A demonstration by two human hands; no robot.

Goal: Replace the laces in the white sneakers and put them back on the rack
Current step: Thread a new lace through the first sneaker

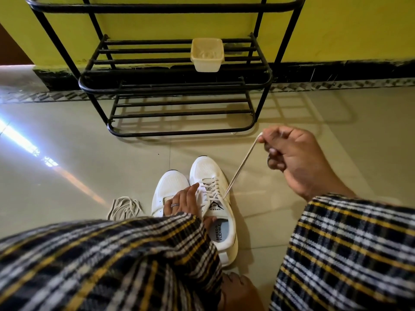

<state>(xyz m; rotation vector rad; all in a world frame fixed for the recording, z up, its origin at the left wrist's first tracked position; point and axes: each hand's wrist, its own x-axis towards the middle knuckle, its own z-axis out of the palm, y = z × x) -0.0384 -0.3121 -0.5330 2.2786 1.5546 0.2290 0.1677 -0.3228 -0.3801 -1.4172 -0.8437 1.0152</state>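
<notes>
While the right hand [289, 158] pinches the lace [241, 167] taut at 2 o'clock | left hand [183, 202] grips the laced sneaker [213, 198] on the floor | lace soft, limp: hold near its tip | unlaced sneaker [167, 189] touching at 9 o'clock | rack [175, 84] at 12 o'clock

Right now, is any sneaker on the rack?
No, both sneakers stand on the floor in front of the rack, which holds only a tub.

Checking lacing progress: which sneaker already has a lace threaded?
The right-hand sneaker, its lace pulled by the right hand; the left-hand sneaker shows none.
</notes>
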